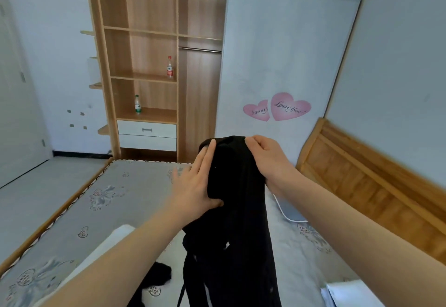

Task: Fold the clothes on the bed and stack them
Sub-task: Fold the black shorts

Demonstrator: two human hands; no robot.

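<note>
I am in a bedroom in a home. Under my hands is a big bed (103, 200) with a gray cover that has flowers sewn on it. To the right of my right hand is the bed's wooden headboard (362, 174), leaning on the wall. Past my hands, across the room, stands a tall wooden wardrobe (154, 65) with open shelves, a rail for hanging clothes and two white drawers (146, 135). Two bottles (170, 67) sit on its shelves. Its white sliding door (284, 53) has two pink heart stickers (277, 107). The walls are plain and white.
</note>
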